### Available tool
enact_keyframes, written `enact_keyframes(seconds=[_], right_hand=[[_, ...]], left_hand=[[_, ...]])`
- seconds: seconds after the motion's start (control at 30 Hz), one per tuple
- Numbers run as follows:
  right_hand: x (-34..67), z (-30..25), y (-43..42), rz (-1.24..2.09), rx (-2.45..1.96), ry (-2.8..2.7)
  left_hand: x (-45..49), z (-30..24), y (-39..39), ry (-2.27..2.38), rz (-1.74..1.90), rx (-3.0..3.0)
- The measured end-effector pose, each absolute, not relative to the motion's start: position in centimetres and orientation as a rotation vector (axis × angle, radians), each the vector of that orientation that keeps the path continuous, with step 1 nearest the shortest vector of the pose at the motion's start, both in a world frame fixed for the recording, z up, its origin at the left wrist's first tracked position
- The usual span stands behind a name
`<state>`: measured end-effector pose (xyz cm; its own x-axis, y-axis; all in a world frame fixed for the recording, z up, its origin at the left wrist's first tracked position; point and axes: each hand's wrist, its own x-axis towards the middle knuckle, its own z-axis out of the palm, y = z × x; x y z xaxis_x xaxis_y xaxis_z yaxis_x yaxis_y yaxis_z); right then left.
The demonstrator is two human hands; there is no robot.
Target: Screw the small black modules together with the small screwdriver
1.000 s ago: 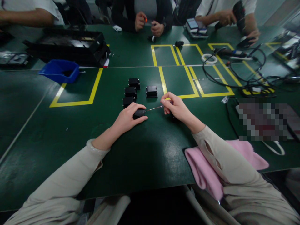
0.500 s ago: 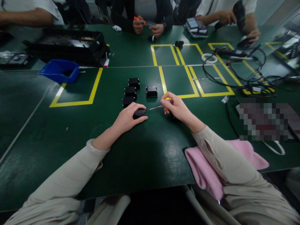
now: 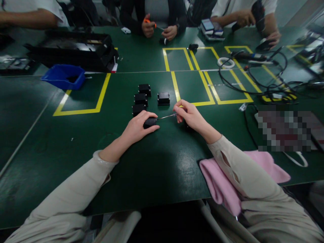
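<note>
My left hand is closed around a small black block that rests on the green table. My right hand pinches a thin metal screwdriver whose tip points left into the block's side. Just beyond my left hand stand three more black blocks in a column, and a fourth black block sits to their right.
A blue bin and a black case lie at the far left. Yellow tape boxes mark the table. Cables sprawl at the right. A pink cloth lies under my right forearm. Other people's hands work along the far edge.
My hands hold the same pose. A person at the far edge has shifted a hand holding an orange tool.
</note>
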<state>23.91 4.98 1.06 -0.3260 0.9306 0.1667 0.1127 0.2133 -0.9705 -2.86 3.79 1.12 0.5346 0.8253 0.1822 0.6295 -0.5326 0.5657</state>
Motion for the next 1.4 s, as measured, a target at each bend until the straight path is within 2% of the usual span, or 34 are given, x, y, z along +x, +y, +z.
enact_keyframes(seconds=[0.3, 0.6, 0.8, 1.1, 1.4], right_hand=[[24.17, 1.47, 4.93, 1.127, -1.01, -1.684], [23.87, 1.06, 4.95, 1.236, -1.0, -1.625], [24.19, 1.26, 5.01, 1.137, -1.019, -1.68], [23.98, 0.69, 5.18, 1.22, -0.965, -1.64], [24.15, 1.28, 4.96, 1.137, -0.99, -1.665]], left_hand=[[-2.94, 1.03, 3.77, 1.177, 0.61, 2.344], [-3.0, 0.92, 3.82, 1.187, 0.608, 2.344], [-3.07, 0.84, 3.89, 1.176, 0.605, 2.359], [-3.05, 0.68, 3.89, 1.173, 0.625, 2.365], [-3.06, 0.93, 3.79, 1.178, 0.605, 2.356]])
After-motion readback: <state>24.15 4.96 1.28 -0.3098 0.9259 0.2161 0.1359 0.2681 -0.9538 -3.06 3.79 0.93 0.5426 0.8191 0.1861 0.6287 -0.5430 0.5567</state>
